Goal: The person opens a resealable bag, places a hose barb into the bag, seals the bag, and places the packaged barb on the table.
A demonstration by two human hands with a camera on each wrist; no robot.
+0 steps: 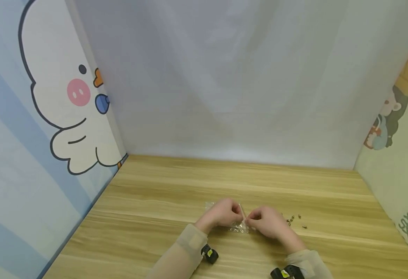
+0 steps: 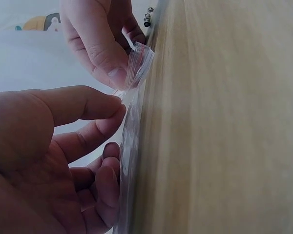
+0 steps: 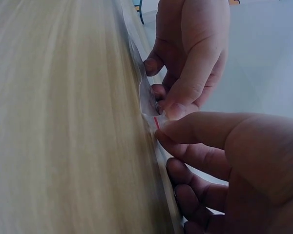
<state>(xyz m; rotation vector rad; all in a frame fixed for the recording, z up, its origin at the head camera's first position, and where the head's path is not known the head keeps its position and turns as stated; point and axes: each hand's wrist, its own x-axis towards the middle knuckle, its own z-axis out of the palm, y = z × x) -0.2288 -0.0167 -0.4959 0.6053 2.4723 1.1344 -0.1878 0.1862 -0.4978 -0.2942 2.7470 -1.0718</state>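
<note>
A clear zip-lock bag (image 1: 238, 228) with a thin red line along its mouth lies low over the wooden table. My left hand (image 1: 225, 212) pinches the bag's mouth between thumb and forefinger. Close beside it, my right hand (image 1: 268, 223) pinches the same edge with thumb and fingertip. In the left wrist view the bag's zip strip (image 2: 140, 61) stands up crinkled by the right hand's thumb. The right wrist view shows the red line (image 3: 156, 123) right at the right fingertips, with the left thumb just above. Part of the bag is hidden under the left hand.
Several small brass-coloured screws or metal fittings (image 1: 292, 219) lie loose just right of the right hand. The wooden table (image 1: 176, 182) meets a pale curtain (image 1: 225, 97) at its back edge. Printed panels with cartoon figures stand at the left and right.
</note>
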